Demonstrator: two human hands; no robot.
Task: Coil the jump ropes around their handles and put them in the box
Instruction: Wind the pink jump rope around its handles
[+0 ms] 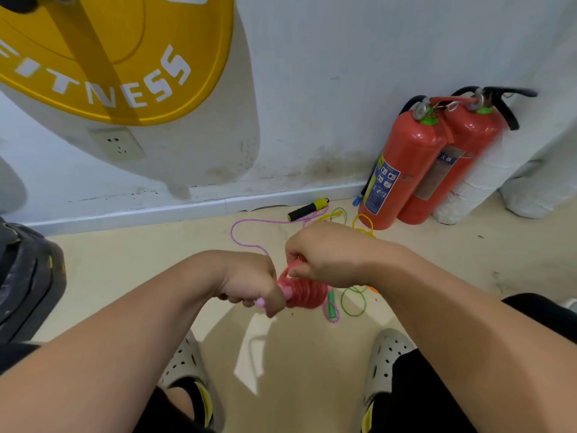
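My left hand grips the pink handles of a jump rope, with red rope wound thickly round them. My right hand pinches the red rope's loose end just above the coil. On the floor behind lies a pink speckled rope running to a black-and-yellow handle by the wall. A thin green rope with a green handle and a yellow rope lie to the right. No box is in view.
Two red fire extinguishers lean against the white wall at the right, beside a white wrapped roll. A dark bag sits at the left edge. My feet in grey clogs stand below on the beige floor.
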